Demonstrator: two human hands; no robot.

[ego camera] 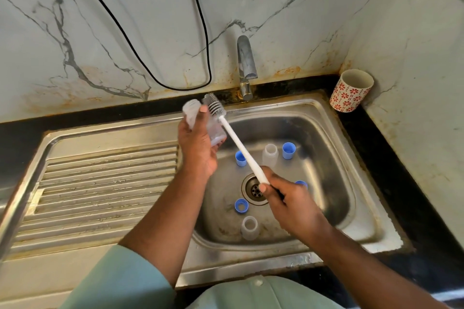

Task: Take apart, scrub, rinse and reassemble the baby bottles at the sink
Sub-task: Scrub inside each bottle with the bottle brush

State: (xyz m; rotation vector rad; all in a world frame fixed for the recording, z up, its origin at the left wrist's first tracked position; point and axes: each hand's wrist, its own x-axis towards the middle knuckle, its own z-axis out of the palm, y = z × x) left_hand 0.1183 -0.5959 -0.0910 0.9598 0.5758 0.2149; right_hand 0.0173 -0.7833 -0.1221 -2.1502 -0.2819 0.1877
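The left hand (198, 148) is curled around a clear baby bottle (213, 128), holding it tilted above the back left corner of the sink basin, and the same hand seems also to pinch a pale, blurred part (190, 110) against the bottle's upper end, though the blur makes it hard to say what that piece is. The right hand (286, 198) grips the lower end of a white-handled bottle brush (241, 145), fingers wrapped round the handle, over the middle of the basin just right of the drain (255, 189). The handle slants up and left from that hand, and its grey bristled head (215, 105) sits at the bottle's far end, near the basin's back rim. Down on the basin floor lie the loose parts: a blue ring (241, 158) and a blue cap (288, 150) toward the back, with a clear bottle body (270, 155) upright between them; another blue ring (241, 206) just left of the drain at the front; a second clear bottle body (249, 228) near the front wall; and a blue piece (301, 183) mostly hidden behind the right hand. The steel sink (351, 231) has a ribbed drainboard (105, 183) to the left. A tap (247, 68) rises from the back edge of the sink, a red-flowered cup (351, 90) stands in the counter's back right corner, and a black cable (175, 83) loops down the marble wall.
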